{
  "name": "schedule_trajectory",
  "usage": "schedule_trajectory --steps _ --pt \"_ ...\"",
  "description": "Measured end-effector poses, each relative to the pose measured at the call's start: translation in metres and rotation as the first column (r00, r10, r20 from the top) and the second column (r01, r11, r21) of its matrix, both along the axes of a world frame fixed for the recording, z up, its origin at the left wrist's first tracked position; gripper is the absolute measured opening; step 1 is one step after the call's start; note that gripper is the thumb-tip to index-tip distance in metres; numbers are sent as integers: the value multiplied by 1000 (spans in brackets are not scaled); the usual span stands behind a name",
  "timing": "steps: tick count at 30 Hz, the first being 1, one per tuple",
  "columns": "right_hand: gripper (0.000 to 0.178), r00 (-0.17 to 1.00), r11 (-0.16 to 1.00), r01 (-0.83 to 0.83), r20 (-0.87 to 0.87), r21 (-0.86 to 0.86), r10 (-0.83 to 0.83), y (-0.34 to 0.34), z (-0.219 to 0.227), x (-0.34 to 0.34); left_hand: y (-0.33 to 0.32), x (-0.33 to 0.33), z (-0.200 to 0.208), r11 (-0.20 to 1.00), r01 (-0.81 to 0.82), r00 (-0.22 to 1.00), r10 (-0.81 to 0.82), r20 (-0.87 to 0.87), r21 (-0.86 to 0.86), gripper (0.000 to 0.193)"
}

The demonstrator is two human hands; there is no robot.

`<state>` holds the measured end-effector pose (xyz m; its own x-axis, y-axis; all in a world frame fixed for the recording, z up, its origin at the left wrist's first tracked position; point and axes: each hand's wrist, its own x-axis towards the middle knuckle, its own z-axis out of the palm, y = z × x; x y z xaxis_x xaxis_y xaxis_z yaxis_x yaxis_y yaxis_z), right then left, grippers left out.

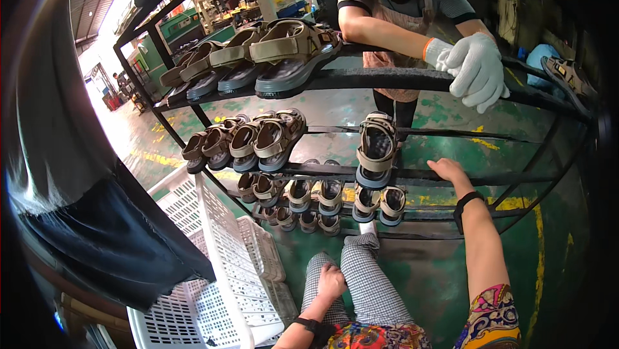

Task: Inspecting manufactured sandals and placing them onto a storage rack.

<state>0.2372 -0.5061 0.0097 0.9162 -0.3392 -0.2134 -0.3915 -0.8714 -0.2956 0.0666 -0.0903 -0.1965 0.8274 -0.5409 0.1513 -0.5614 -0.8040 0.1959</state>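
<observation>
My left hand (332, 281) rests closed over my checked trousers (371, 278), with nothing visible in it. On the right, my right hand (448, 170) is stretched out over the middle bars of a black metal rack (425, 176). Its fingers point left and hold nothing; whether they touch the bar I cannot tell. Left of that hand, apart from it, a single beige strapped sandal (376, 149) sits on the middle tier. More beige sandals (278, 136) line that tier at the left. Larger-looking sandals (293, 52) stand on the top tier, and several pairs (380, 204) on the lower tiers.
Across the rack, a co-worker in an apron leans on the top bar, wearing white gloves (477, 68). White plastic baskets (222, 271) stand at my left, beside hanging dark cloth (97, 220). Another sandal (567, 75) lies at the rack's far right. Yellow lines mark the green floor (503, 259).
</observation>
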Motion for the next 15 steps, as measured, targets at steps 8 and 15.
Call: schedule_trajectory --steps 8,15 --pt "62 997 999 15 -78 -30 -17 -2 0 3 0 3 -4 999 -11 1000 11 -10 -50 12" --pt "61 998 998 34 -58 -54 -37 1 2 2 -1 6 3 995 -2 1000 0 -21 -97 13"
